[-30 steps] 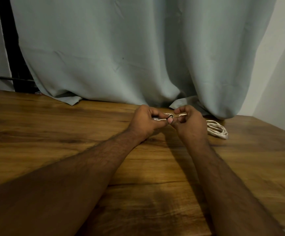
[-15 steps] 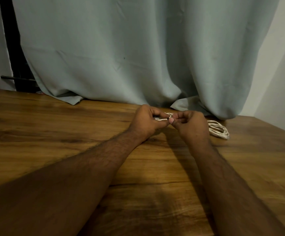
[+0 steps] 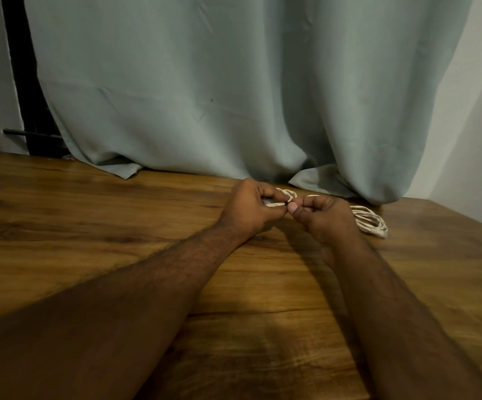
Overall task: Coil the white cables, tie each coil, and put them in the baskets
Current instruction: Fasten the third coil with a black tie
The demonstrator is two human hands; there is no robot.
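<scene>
My left hand (image 3: 251, 207) and my right hand (image 3: 325, 216) meet just above the wooden table (image 3: 118, 226), near its far edge. Both pinch a small white cable coil (image 3: 287, 194), of which only a few loops show between and behind the fingers. A dark tie is at the pinch point between the thumbs. A second white cable coil (image 3: 369, 222) lies on the table just right of my right hand, partly hidden by it. No basket is in view.
A pale green curtain (image 3: 234, 96) hangs behind the table and drapes onto its far edge. A white wall (image 3: 479, 125) stands at the right. A dark frame (image 3: 23, 82) shows at far left.
Both hands have stayed together on the coil with small finger movements; the right hand's fingers have shifted slightly lower and right.
</scene>
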